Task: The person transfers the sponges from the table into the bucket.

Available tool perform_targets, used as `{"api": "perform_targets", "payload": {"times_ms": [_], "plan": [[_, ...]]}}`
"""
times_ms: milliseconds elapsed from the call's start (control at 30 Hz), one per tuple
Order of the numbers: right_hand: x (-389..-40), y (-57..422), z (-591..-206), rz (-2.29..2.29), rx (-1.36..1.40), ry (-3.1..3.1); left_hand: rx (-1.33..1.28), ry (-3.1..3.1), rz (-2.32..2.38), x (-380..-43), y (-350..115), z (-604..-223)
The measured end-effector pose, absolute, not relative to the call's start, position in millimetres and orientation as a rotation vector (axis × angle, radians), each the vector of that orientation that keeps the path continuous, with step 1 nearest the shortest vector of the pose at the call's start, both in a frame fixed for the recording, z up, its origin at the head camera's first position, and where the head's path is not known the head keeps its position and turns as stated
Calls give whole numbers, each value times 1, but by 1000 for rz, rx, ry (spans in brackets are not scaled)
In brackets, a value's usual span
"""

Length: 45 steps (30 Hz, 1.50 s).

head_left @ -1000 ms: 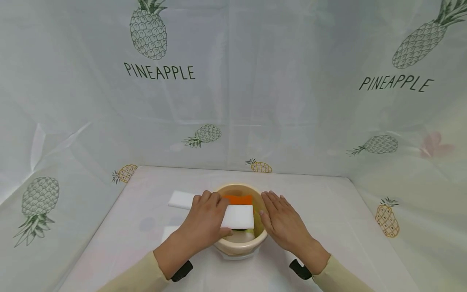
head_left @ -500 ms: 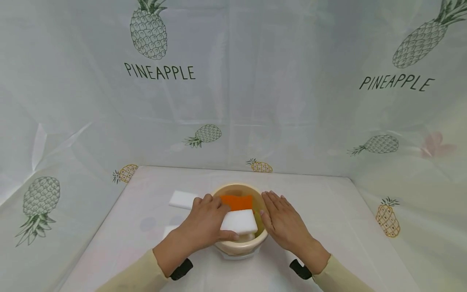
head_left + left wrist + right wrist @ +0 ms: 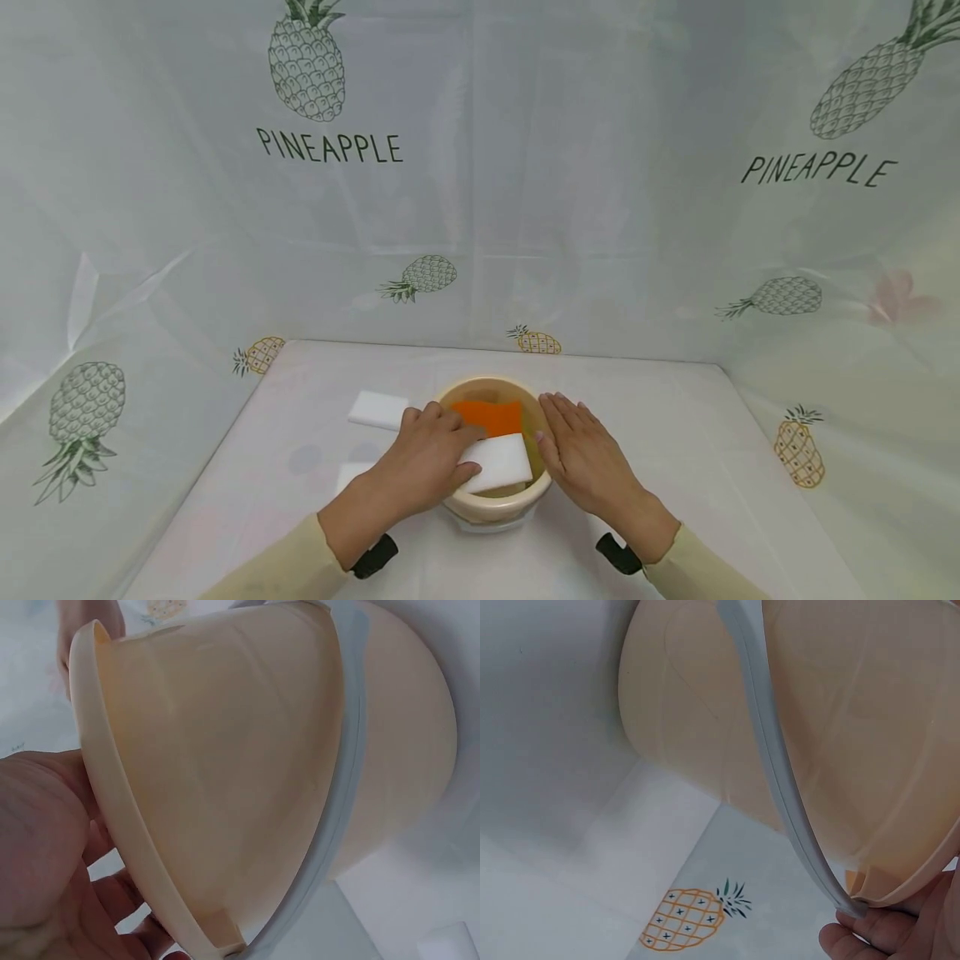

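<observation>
Pineapple-print sheeting backs our white bench point(image 3: 675, 433). Our left hand point(image 3: 423, 458) pinches a white rectangular sponge point(image 3: 498, 462), its long axis across the round beige plastic bucket point(image 3: 491, 508). Our right hand point(image 3: 581, 454) rests flat on its rim.

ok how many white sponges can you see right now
3: one white sponge held by the left hand over the bucket, one left of it, one partly hidden under the left forearm. Others may be hidden.

A pale cloth backdrop point(image 3: 525, 208) printed with green and orange pineapples and the word PINEAPPLE closes in three sides. A white-covered bench point(image 3: 675, 433) meets it below, under soft, even light with faint creases showing.
</observation>
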State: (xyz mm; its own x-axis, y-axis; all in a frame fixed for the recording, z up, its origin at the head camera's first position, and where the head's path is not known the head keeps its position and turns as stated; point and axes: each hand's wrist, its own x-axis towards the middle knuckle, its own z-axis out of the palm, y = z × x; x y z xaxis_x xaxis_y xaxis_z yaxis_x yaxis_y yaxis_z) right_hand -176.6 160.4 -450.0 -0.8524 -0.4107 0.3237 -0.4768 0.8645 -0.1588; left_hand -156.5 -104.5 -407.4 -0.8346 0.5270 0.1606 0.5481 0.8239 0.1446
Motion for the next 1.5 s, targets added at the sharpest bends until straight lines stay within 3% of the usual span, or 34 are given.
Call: {"api": "perform_targets", "payload": {"times_ms": [300,700,1033,1500], "plan": [[-177,161,-451,359,675,-2752,-938,-2868,-310,-156,-99,-406],[-177,161,-451,365,677,-2738,-748,-2845,-362,-160,-118,-412],[-177,160,-451,365,683,-2736,-488,-2694,-319,-167,-161,-422],[-178,161,-451,373,687,-2738,-605,-2746,75,-166,-237,-471]]}}
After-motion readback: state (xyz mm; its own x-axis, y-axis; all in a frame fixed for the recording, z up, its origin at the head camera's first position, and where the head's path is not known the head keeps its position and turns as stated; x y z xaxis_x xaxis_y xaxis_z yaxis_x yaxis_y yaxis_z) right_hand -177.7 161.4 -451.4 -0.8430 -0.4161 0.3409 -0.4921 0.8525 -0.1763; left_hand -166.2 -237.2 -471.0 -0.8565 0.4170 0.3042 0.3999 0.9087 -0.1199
